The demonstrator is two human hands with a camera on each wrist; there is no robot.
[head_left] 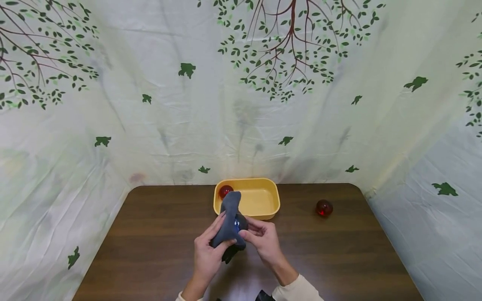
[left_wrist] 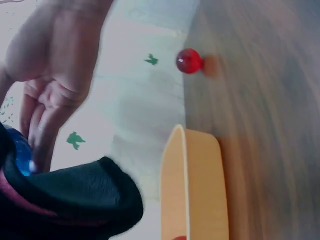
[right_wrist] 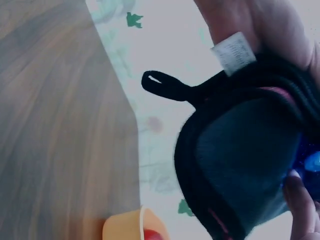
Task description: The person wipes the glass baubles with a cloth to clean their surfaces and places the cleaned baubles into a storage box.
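Note:
My left hand (head_left: 208, 249) grips a dark grey-blue cloth pot holder (head_left: 227, 228) above the table, thumb on its near part. It has black edging, a hanging loop (right_wrist: 167, 86) and a white label (right_wrist: 234, 53), clearest in the right wrist view. A shiny blue ball (head_left: 241, 223) sits against its right side, partly covered by the cloth. The fingers and thumb of my right hand (head_left: 265, 243) pinch that ball. In the left wrist view, the right hand (left_wrist: 62, 65) reaches down to the ball (left_wrist: 21, 152) behind the cloth.
Just beyond the hands stands a yellow tray (head_left: 278, 205), with a red ball (head_left: 225, 191) in its far left corner. Another red ball (head_left: 324, 207) lies on the brown table (head_left: 150, 251) to the right. A leaf-patterned cloth (head_left: 169, 125) hangs behind the table.

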